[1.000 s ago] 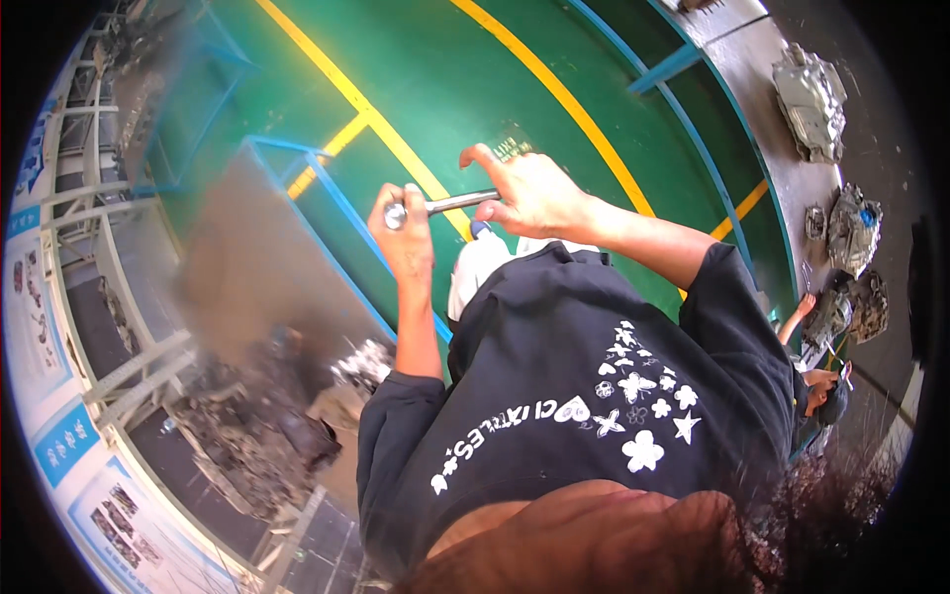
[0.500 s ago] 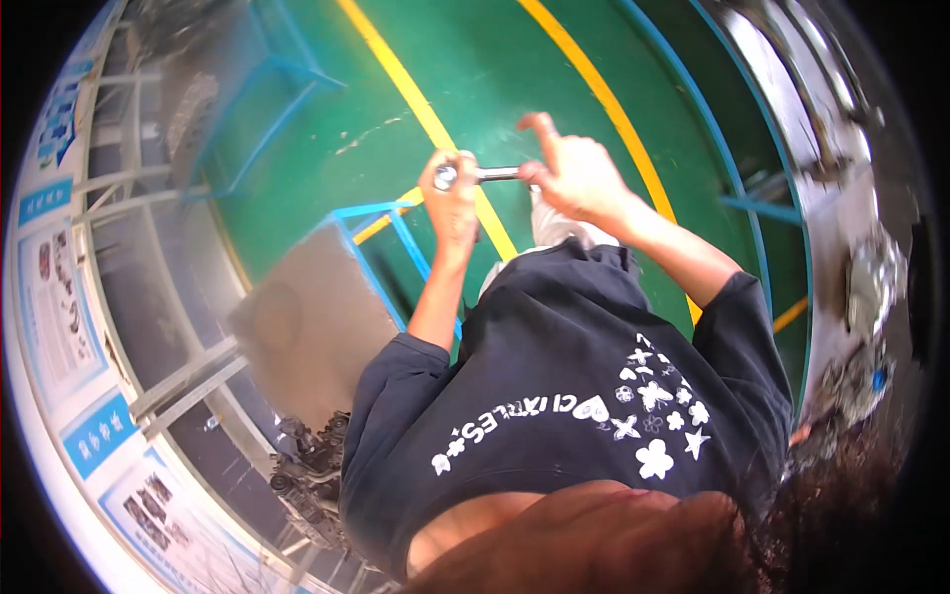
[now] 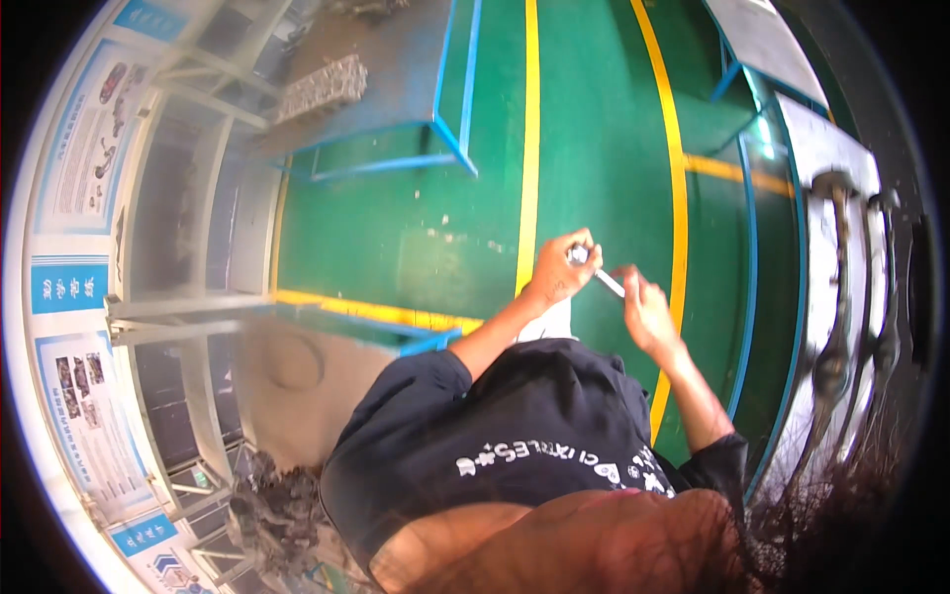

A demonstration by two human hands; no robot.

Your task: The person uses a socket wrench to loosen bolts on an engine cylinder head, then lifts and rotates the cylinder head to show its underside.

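A shiny metal ratchet wrench [image 3: 609,284] is held out in front of my body, over the green floor. My left hand [image 3: 560,272] is closed around its round head, which shows between thumb and fingers. From there the straight handle slants to the right and toward me. At its other end my right hand [image 3: 648,315] has its fingers bent around the handle tip; part of the grip is hidden by the fingers. Whether anything hangs below the wrench head is hidden by the left hand.
A blue-framed table [image 3: 396,94] at the far left bears a rough grey metal casting [image 3: 325,89]. Nearer on the left stands another tabletop [image 3: 307,371], with dark machine parts [image 3: 287,515] beside it. Long axle-like shafts [image 3: 836,366] lie on a bench at right.
My view has turned, and both hands with the wrench now appear lower and farther right. The wrench slants instead of lying level. My right hand's raised forefinger has curled in toward the handle.
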